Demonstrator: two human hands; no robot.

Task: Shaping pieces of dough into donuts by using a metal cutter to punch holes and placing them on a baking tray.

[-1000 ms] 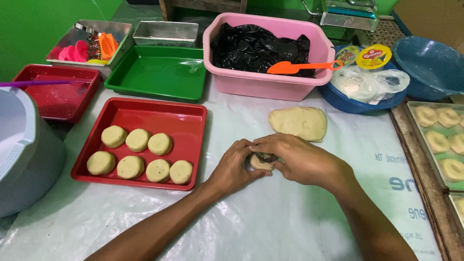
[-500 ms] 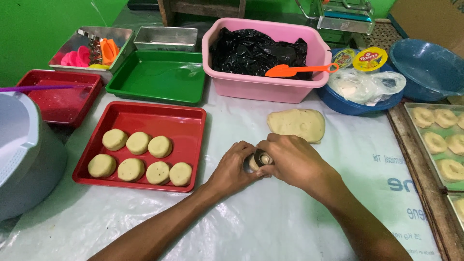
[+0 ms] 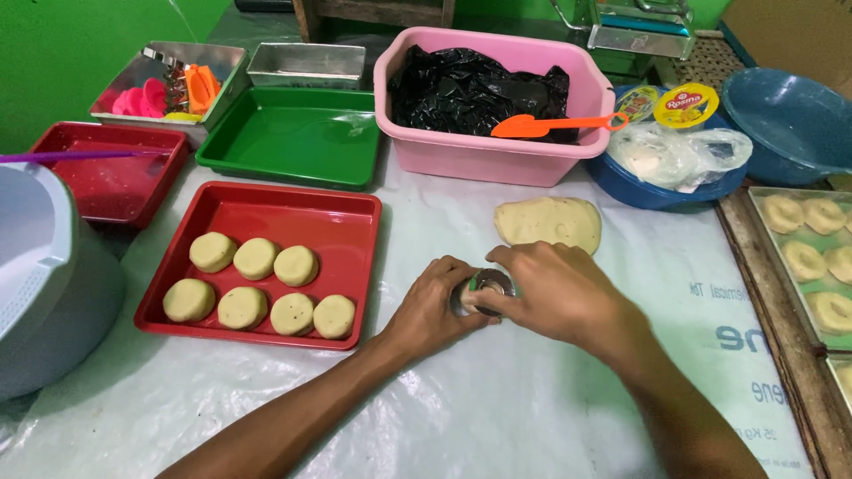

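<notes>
Head view, left to right, with the red tray (image 3: 266,204) as landmark. Far left of it sits a grey tub (image 3: 44,275); behind that tub, a smaller red tray (image 3: 115,182) with a purple stick across it. On the red tray lie seven pale dough discs (image 3: 257,284) in two rows, three behind and four in front, each round and flat-topped, some touching. Behind the tray is a green tray (image 3: 293,133).

Right of the tray, on the plastic-covered table (image 3: 444,399), both hands meet. The left hand (image 3: 435,302) curls around a small metal ring cutter (image 3: 484,291), fingers closed on its side. The right hand (image 3: 555,293) covers it from the other side, fingers pinching its rim. Half a second ago the hands were closed over the cutter so that little of it showed; now they are parted enough that the round rim shows, with something greenish inside. I judge that the cutter is being worked free of a cut piece, or emptied; whether dough sits in it, I cannot tell.

Just behind the hands lies the dough slab (image 3: 548,222), pale yellow, flattened, ragged-edged, unchanged in place. Farther behind stands a pink basin (image 3: 488,155) holding black plastic and an orange spatula (image 3: 541,126). At the far right edge, a tray of ring-shaped dough (image 3: 812,257).
</notes>
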